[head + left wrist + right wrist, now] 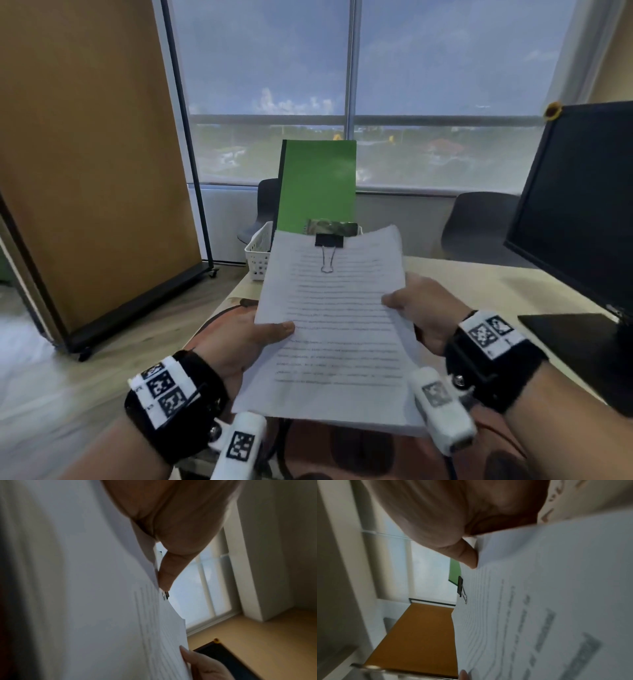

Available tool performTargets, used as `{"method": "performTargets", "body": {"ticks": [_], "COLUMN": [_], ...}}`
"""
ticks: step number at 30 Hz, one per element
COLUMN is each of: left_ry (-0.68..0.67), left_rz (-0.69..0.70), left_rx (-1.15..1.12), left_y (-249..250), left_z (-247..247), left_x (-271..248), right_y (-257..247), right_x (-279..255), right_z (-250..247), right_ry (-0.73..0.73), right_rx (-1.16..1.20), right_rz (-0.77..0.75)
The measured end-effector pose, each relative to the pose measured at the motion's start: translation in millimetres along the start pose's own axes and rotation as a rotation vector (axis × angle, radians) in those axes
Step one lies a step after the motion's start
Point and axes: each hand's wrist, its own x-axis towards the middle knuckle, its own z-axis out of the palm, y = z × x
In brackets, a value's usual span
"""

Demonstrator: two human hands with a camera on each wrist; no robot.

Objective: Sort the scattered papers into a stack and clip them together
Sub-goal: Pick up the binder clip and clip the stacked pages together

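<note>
A stack of printed white papers (335,329) is held up above the desk, tilted toward me. A black binder clip (329,240) grips the middle of its top edge, its wire handle folded flat on the page. My left hand (253,339) pinches the stack's left edge, thumb on top. My right hand (414,305) pinches the right edge the same way. In the left wrist view the papers (85,601) fill the left side and the clip (166,596) peeks past my thumb. In the right wrist view the papers (547,601) and the clip (460,586) show beside my thumb.
A white basket (258,251) holding a green folder (317,185) stands behind the papers. A black monitor (579,212) stands at the right on the pale desk (479,284). Two dark chairs (479,222) sit by the window. A brown partition (85,164) stands at the left.
</note>
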Motion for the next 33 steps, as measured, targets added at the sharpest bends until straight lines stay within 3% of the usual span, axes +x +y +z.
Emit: {"method": "performTargets", "body": {"ticks": [5,9,13,18,22,28,33], "left_ry": [0.159,0.237,0.293,0.119,-0.055,-0.216,-0.359], "left_rz": [-0.115,-0.239,-0.191,-0.169,-0.187,-0.257,-0.336], "left_rx": [0.305,1.035,1.434,1.693,1.794,1.999,2.067], "left_y": [-1,12,31,37,40,53,53], "left_z": [-14,-19,-11,5,18,31,36], "left_x": [9,6,0,16,36,66,88], "right_y": [26,25,15,8,0,-12,-20], "right_x": [4,2,-1,-5,12,49,64], "right_z": [12,9,2,21,41,48,46], "right_ry": [0.049,0.061,0.148,-0.11,-0.281,-0.47,-0.583], "right_rx": [-0.132,-0.598,-0.916,-1.308,-1.549,-1.674,-1.628], "right_rz": [0.159,0.231,0.122,-0.096,-0.126,-0.112,-0.131]}}
